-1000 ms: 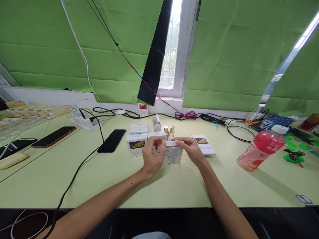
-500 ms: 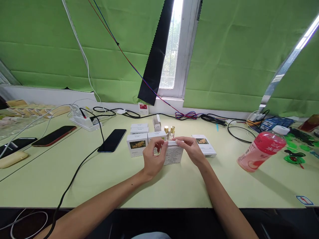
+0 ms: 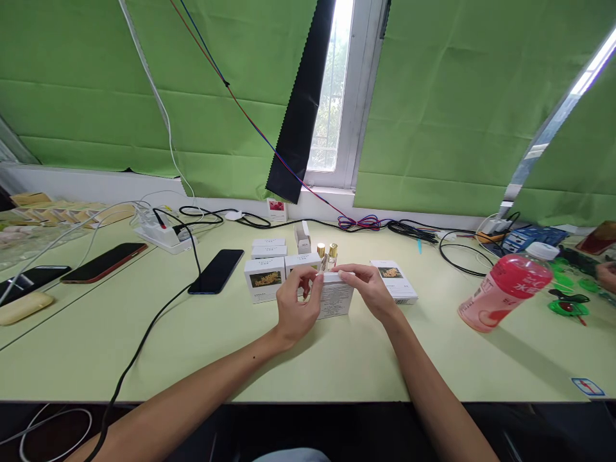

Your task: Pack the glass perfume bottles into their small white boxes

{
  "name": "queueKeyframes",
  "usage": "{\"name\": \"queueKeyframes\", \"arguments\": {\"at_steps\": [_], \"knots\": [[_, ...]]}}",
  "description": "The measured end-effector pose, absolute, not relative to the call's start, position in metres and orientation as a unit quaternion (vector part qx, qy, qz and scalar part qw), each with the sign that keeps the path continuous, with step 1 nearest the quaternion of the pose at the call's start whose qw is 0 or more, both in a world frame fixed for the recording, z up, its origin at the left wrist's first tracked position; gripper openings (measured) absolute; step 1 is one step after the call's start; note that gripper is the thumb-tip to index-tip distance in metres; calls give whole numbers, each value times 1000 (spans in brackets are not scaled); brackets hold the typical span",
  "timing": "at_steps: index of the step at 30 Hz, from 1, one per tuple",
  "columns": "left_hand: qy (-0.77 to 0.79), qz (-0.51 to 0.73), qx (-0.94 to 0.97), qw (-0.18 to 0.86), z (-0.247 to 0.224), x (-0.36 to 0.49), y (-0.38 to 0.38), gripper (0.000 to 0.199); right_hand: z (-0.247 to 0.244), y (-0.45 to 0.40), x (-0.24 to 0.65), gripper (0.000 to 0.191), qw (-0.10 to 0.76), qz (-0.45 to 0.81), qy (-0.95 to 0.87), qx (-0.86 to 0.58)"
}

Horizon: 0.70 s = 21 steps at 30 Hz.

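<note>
A small white carton [image 3: 335, 299] with fine print stands upright on the table between my hands. My left hand [image 3: 299, 301] pinches its top left edge. At the top right edge, my right hand [image 3: 369, 287] has its fingers closed on the same carton. Just behind it stand glass bottles with gold caps [image 3: 333, 250], partly hidden. To the left are several white cartons [image 3: 265, 280] with a flower picture on the front. An open white box [image 3: 303, 237] stands behind them. Another white carton [image 3: 394, 282] lies flat beyond my right hand.
A pink drink bottle [image 3: 505, 289] stands at the right. Phones [image 3: 216, 272] and a power strip [image 3: 166, 236] sit at the left, with a black cable [image 3: 144, 340] crossing the table. Another person's hand [image 3: 607, 276] shows at the right edge, near green plastic parts [image 3: 568, 309].
Another person's hand has come into view at the far right edge. My own hands and the carton stay practically still.
</note>
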State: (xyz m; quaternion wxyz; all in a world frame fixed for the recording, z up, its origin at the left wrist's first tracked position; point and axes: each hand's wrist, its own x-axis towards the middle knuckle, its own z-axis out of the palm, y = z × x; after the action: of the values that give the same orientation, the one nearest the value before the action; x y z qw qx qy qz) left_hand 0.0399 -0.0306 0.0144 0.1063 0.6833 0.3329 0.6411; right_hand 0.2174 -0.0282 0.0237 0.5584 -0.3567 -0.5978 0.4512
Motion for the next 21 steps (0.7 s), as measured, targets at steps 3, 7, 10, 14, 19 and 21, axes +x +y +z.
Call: {"name": "queueKeyframes", "arguments": {"at_steps": [3, 7, 10, 14, 19, 21], "knots": [[327, 648, 681, 99, 14, 40, -30, 6, 24, -28, 218, 25, 556, 455, -597, -357], [322, 651, 681, 93, 13, 40, -29, 6, 25, -29, 217, 25, 555, 462, -595, -354], [314, 653, 683, 94, 12, 40, -29, 4, 25, -29, 217, 24, 556, 464, -593, -352], [311, 655, 680, 107, 12, 40, -29, 4, 25, -29, 217, 23, 553, 461, -598, -351], [330, 649, 666, 159, 14, 40, -30, 6, 25, -29, 218, 22, 550, 457, -603, -354], [339, 646, 659, 184, 15, 40, -30, 8, 25, -29, 218, 22, 548, 456, -605, -355]]}}
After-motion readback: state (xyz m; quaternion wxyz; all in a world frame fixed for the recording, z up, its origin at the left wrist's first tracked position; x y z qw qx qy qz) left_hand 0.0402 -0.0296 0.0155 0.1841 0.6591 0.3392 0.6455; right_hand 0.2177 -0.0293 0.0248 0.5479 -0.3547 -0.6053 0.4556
